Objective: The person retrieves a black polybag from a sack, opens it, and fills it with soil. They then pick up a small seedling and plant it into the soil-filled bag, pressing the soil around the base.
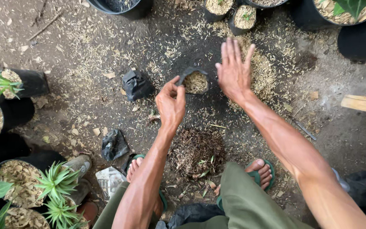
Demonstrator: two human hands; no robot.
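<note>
- L hand point(171, 101) pinching rim of small black grow bag point(195, 80), bag filled w/ husks, standing on ground ahead of feet.
- R hand point(234, 70) flat, fingers spread, holding nothing, hovering just right of bag over husk pile point(259, 72).
- Empty crumpled black bag point(136, 85) left of filled one.
- Dark pile of roots & soil point(198, 150) between green sandals point(261, 174).

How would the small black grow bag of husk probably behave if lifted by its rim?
The grow bag, pinched by the left hand, looks thin and floppy, so it would probably sag. Its loose husk fill seems light and could spill if tipped.
</note>
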